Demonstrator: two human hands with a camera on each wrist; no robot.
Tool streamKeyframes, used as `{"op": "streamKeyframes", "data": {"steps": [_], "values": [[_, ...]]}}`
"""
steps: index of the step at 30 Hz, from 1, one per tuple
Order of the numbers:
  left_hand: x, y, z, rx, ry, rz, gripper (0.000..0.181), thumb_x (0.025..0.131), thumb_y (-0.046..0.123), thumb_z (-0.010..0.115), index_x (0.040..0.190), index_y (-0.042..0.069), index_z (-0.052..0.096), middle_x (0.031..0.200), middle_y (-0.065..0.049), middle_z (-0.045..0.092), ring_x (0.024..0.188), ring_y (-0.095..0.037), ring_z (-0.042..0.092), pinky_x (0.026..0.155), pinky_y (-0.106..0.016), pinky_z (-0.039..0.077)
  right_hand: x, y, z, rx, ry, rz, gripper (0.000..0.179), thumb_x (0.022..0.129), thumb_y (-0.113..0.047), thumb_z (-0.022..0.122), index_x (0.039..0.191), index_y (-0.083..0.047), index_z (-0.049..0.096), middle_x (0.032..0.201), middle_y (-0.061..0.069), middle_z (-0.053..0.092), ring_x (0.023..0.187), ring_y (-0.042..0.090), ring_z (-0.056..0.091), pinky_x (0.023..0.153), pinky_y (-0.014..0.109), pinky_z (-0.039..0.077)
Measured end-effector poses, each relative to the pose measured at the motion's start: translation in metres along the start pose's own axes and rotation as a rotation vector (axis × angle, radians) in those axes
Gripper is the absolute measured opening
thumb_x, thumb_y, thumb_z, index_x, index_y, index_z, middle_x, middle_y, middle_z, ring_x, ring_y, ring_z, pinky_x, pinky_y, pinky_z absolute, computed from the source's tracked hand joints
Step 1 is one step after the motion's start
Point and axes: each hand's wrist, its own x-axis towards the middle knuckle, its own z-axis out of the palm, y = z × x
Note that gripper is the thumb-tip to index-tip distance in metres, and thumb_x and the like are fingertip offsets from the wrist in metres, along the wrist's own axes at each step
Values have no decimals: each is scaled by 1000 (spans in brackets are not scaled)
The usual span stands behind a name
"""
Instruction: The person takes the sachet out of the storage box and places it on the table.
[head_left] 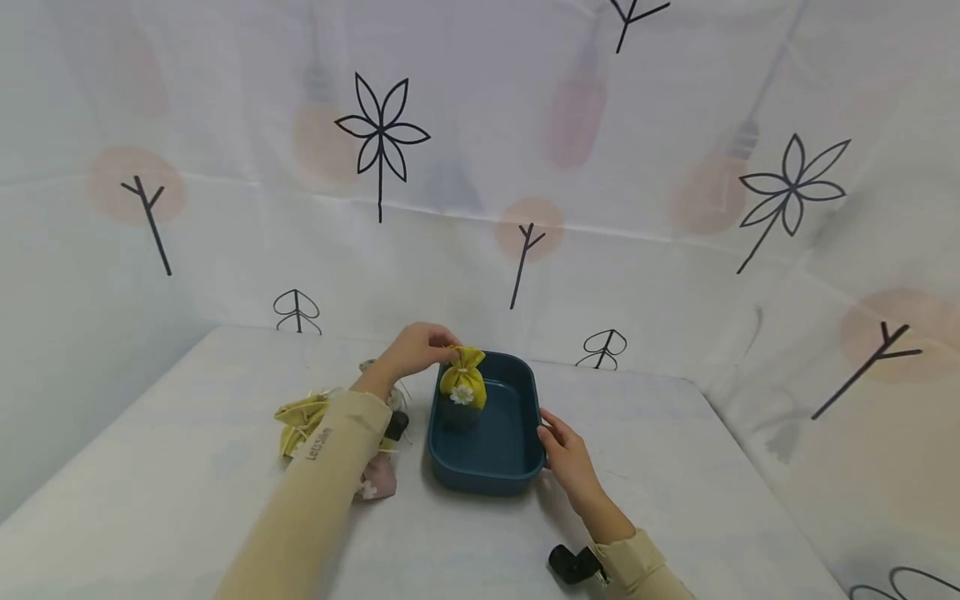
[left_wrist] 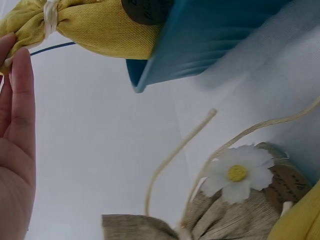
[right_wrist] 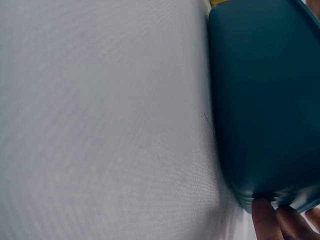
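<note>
My left hand (head_left: 416, 350) pinches the gathered neck of a yellow cloth drawstring pouch (head_left: 459, 385) with a white flower on it. The pouch hangs upright over the left part of a dark blue rectangular tub (head_left: 495, 482). In the left wrist view, the yellow pouch (left_wrist: 107, 31) overlaps the tub's edge and shows a dark round label. My right hand (head_left: 570, 462) holds the tub's right side at the rim. Fingertips (right_wrist: 267, 217) press against its outer wall in the right wrist view.
Left of the tub lies a pile of pouches, partly hidden by the left sleeve: yellow (head_left: 300, 417), pink (head_left: 381, 477) and a grey-brown one (left_wrist: 230, 210) with a white flower. A small black device (head_left: 573, 564) is at the right wrist. Patterned cloth (head_left: 450, 250) hangs behind the table.
</note>
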Motion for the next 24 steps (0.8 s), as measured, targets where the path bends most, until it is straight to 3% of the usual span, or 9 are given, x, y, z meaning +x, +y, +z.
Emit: {"op": "streamKeyframes", "data": {"steps": [12, 19, 24], "values": [[-5, 17, -15, -9, 34, 26, 15, 89, 16, 64, 102, 8, 67, 101, -3, 66, 91, -17, 62, 84, -36, 50, 1, 0, 2, 5, 3, 4, 42, 99, -15, 45, 139, -4, 40, 128, 24, 51, 111, 32, 53, 75, 36, 53], [-8, 27, -28, -53, 47, 8, 14, 89, 18, 64, 101, 11, 68, 100, -1, 66, 90, -17, 61, 84, -37, 49, 4, -5, 6, 14, 10, 17, 42, 99, -14, 45, 140, -3, 39, 129, 25, 49, 112, 34, 52, 77, 38, 53], [-15, 37, -32, -69, 49, 45, 11, 89, 17, 64, 98, 11, 68, 97, 0, 66, 89, -15, 61, 82, -34, 50, 5, -7, 5, 16, 7, 23, 43, 99, -14, 45, 140, -3, 39, 129, 25, 49, 112, 34, 52, 78, 38, 52]]}}
